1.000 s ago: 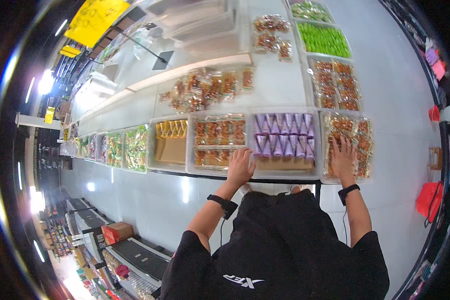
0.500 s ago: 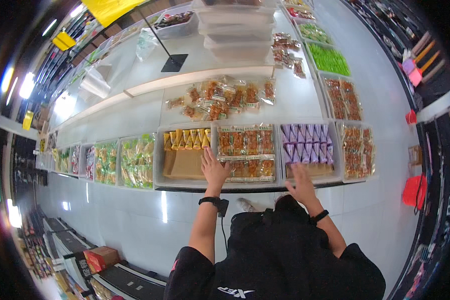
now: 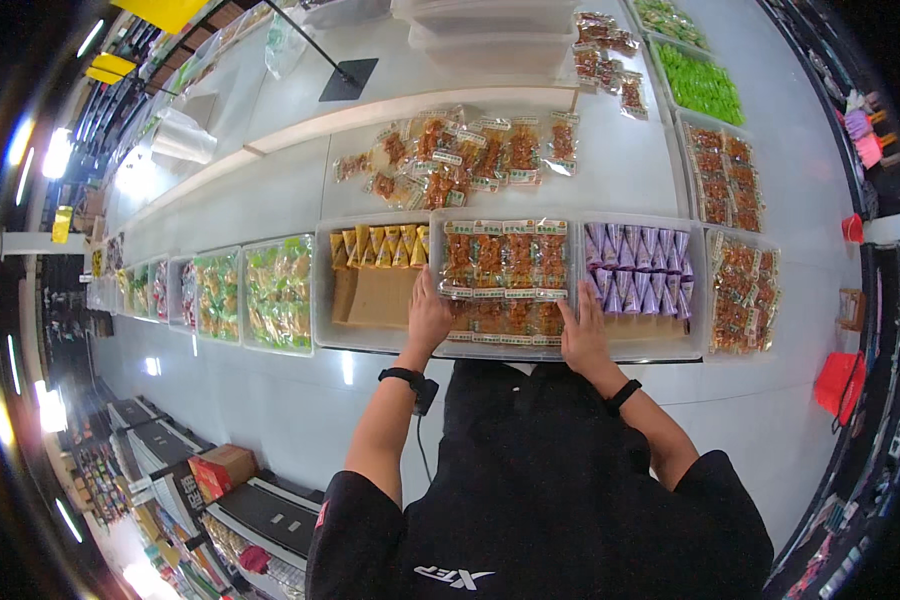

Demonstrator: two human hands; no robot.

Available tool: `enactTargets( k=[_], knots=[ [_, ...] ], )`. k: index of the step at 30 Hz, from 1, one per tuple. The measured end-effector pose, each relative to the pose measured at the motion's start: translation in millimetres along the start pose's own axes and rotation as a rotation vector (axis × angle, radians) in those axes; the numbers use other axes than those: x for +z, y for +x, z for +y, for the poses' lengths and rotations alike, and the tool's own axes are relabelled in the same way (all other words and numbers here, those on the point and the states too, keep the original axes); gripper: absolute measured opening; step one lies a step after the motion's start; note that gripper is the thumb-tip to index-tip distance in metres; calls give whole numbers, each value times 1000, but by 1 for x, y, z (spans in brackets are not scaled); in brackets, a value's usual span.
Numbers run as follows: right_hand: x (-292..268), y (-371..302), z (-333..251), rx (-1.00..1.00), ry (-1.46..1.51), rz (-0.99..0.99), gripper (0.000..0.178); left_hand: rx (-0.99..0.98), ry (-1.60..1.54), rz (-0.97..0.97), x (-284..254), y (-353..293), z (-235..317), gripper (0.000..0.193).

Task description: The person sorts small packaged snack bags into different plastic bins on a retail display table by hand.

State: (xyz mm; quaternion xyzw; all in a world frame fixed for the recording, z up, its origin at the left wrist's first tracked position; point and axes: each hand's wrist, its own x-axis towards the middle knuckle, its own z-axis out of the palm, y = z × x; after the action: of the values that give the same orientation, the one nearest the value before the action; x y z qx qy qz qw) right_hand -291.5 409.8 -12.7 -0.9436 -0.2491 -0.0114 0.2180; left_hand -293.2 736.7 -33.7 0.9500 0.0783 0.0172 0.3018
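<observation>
Left hand: I am watching my left hand [image 3: 429, 318] gripping the left edge of the clear tray of brown snack packs [image 3: 502, 285], fingers laid over its rim.
Right hand: my right hand [image 3: 582, 330] is clasping the same tray's right edge.
Tray: it is sitting on the white counter [image 3: 270, 190], between the yellow-packet tray [image 3: 375, 285] and the purple-packet tray [image 3: 638, 280].
Loose packs: brown snack packs [image 3: 460, 155] are lying just behind it.
</observation>
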Motion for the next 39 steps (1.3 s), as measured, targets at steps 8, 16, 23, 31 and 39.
enactTargets(
  k=[8,16,23,31,39],
  knots=[
    [-32,23,-22,92,-167,-158,49,-132,81,-137,-12,6,17,74],
    [-7,193,-70,-215,14,-80,31,-116,49,-466,-20,15,7,90],
    [62,343,-83,-493,-378,-118,24,77,13,-724,2,22,-41,96],
    [37,356,-97,-399,-518,-272,13,42,25,-779,3,22,-47,107],
    [22,193,-56,595,754,-39,26,-25,10,-973,-37,41,-18,103]
  ],
)
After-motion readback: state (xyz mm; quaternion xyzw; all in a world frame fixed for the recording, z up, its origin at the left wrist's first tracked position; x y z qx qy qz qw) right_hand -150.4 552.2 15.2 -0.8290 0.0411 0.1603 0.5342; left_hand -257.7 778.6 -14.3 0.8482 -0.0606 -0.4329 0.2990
